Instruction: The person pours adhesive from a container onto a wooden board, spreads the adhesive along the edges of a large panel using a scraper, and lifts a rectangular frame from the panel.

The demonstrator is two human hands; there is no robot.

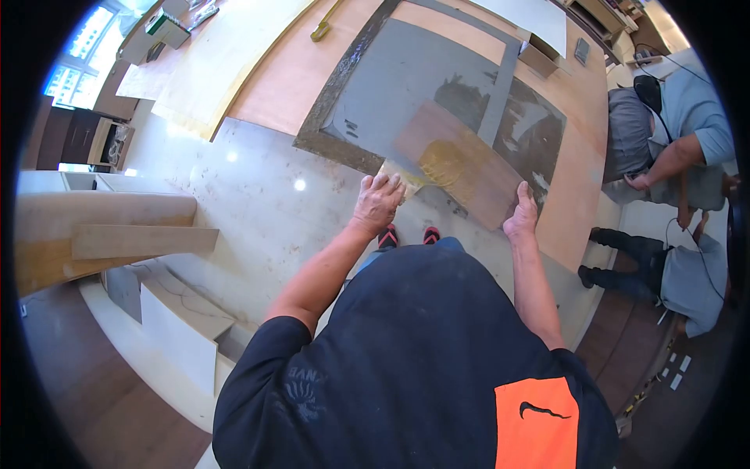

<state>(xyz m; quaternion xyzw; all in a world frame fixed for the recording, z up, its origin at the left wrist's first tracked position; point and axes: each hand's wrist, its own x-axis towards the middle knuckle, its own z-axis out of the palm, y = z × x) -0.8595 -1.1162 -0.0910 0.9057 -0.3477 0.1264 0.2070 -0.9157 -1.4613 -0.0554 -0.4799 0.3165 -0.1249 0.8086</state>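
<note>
One panel (478, 177), probably light, stiff
Right grip (521, 211) pinches its edge, likely the best hold; pale sheet (401, 173) clasped inside left grip (380, 199).

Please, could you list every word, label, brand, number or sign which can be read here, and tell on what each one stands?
Black swoosh logo, without letters: on the orange patch of the dark shirt.
Faded letters, perhaps "ANVE", not certain: on the same shirt.
Green-and-white box: any print is too small to read.
No number is readable.
</note>
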